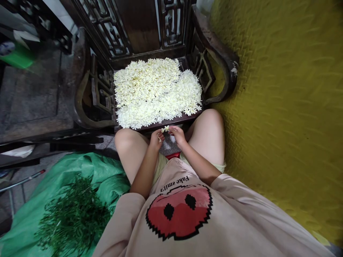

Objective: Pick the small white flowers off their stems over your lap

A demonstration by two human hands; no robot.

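Observation:
My left hand [157, 139] and my right hand [177, 136] meet between my knees, just in front of the seat edge. At my right fingertips is a small white flower [166, 128] with a yellowish centre, pinched between thumb and fingers. A second white flower [162, 130] shows at the fingertips of my left hand, which is closed. Something pale, perhaps another blossom or stem, hangs against my left fingers. Beyond both hands, a thick heap of white flowers [158, 92] covers the seat of a dark carved wooden chair [223, 67].
To the left, a dark wooden surface [29, 96] bears a green box [20, 55]. Green leafy stems [77, 214] lie on a green plastic sheet [115, 175] at lower left. A yellow textured covering [281, 107] rises on the right. Part of something red [173, 155] shows beneath me.

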